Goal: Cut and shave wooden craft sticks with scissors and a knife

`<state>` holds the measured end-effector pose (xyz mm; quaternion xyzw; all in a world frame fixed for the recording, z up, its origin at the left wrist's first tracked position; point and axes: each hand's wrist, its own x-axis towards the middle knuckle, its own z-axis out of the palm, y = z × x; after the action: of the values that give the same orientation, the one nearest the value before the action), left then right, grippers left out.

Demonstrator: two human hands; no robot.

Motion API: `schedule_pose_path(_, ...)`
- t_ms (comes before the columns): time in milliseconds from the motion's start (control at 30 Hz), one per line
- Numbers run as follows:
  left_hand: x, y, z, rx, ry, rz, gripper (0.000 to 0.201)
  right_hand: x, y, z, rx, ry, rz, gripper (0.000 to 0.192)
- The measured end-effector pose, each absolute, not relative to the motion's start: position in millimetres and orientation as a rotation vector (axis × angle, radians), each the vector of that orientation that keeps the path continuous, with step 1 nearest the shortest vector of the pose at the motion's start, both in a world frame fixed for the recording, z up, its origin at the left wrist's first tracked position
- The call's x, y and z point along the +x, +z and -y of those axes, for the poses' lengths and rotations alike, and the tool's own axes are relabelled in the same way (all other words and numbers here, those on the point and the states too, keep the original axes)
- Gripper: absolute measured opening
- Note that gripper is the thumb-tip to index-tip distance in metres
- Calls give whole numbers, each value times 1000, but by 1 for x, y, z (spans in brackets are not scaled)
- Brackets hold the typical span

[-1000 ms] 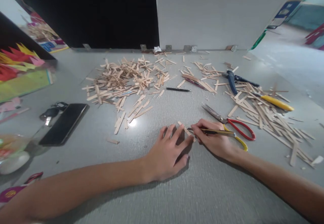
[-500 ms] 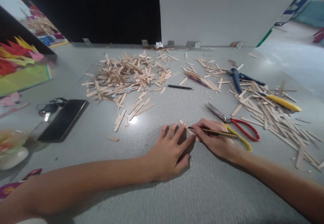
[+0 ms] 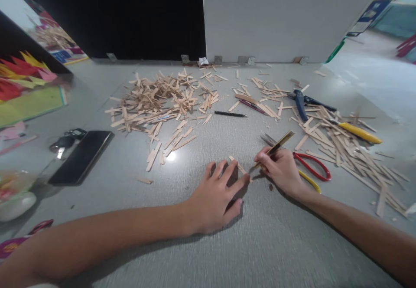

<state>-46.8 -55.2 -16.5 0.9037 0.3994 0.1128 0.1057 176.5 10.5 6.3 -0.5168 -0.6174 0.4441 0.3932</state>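
Note:
My left hand [image 3: 217, 197] lies palm down with its fingers spread. Its fingertips press a short wooden craft stick [image 3: 239, 166] against the tabletop. In my right hand [image 3: 282, 171] is a slim gold and black craft knife [image 3: 282, 142], gripped between thumb and fingers. The knife slants up to the right, its tip low beside the stick and my left index finger. Behind the right hand lies a pair of scissors with red and yellow handles [image 3: 316, 165], partly covered by it. A small dark scrap [image 3: 271, 187] sits below the right wrist.
A heap of craft sticks [image 3: 156, 95] lies at the back left, another pile [image 3: 351, 151] at the right. Blue-handled pliers [image 3: 300, 104] and a yellow-handled tool [image 3: 359, 132] rest by that pile. A black rod [image 3: 230, 114] lies mid-table, a phone [image 3: 82, 158] at left.
My right hand has shifted slightly right, away from the left fingers. The craft knife has swung from nearly level to a steep upward slant. My left hand stays on the stick.

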Motion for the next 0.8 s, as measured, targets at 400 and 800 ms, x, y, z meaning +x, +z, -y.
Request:
schedule_pose_path(400, -48, -17, 54, 2657, 360, -1175, 56, 175, 3, -16, -1078, 1413, 1328, 58)
schedule_pose_path(800, -48, -16, 54, 2654, 356, -1178, 56, 179, -2, -19, -1208, 1379, 1310, 74)
